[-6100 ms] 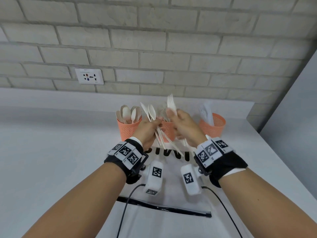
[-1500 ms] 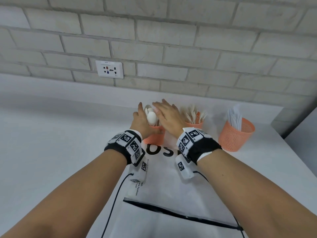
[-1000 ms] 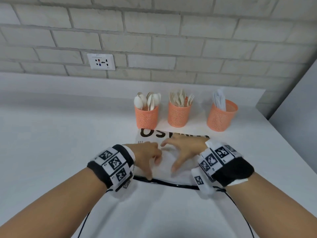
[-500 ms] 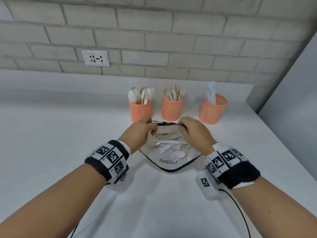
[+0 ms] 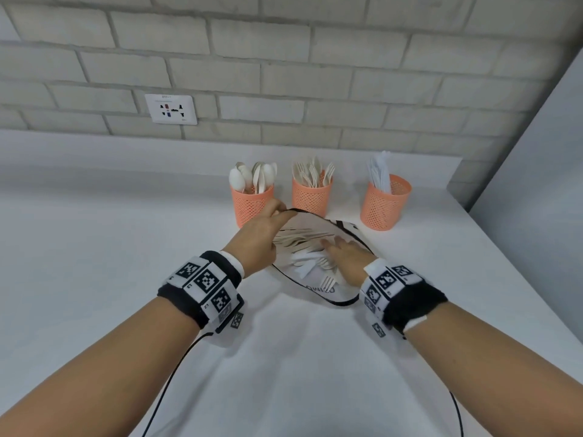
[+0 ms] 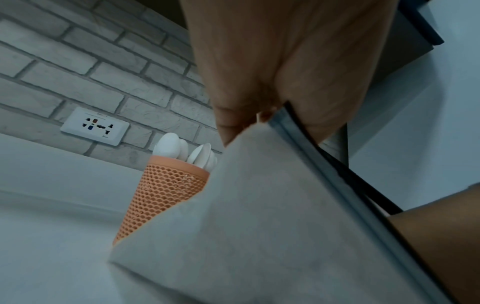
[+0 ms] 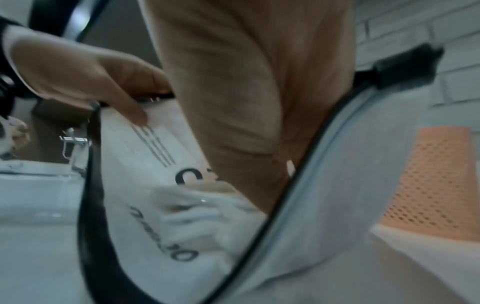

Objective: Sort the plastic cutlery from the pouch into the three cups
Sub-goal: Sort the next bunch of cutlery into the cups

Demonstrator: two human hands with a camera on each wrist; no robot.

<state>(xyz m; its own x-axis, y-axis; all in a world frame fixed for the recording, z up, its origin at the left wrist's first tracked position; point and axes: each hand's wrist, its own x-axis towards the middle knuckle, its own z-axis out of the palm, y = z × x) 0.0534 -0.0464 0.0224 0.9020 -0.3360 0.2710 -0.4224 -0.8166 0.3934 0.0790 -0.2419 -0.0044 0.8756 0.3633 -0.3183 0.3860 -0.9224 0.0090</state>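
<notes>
A white pouch (image 5: 318, 293) with a black zip edge lies open on the counter in front of three orange mesh cups. My left hand (image 5: 279, 212) pinches the pouch's upper rim and holds it up; the left wrist view shows that left hand (image 6: 259, 82) on the pouch (image 6: 259, 226) edge. My right hand (image 5: 334, 246) reaches inside with straight fingers lying on the loose cutlery (image 5: 299, 242). The left cup (image 5: 252, 206) holds spoons, the middle cup (image 5: 311, 198) forks, the right cup (image 5: 385, 205) knives. In the right wrist view, the fingertips of my right hand (image 7: 233, 102) are hidden inside the pouch (image 7: 155, 164).
A brick wall with a white socket plate (image 5: 171, 109) stands behind the counter (image 5: 94, 247). A grey panel closes off the right side. Sensor cables trail from both wrists toward me. An orange cup (image 7: 428, 185) stands close beside the pouch on the right.
Half a second ago both hands pulled the pouch mouth apart. Since then my right hand has let go of the rim and slid inside onto the cutlery; the left still holds the rim.
</notes>
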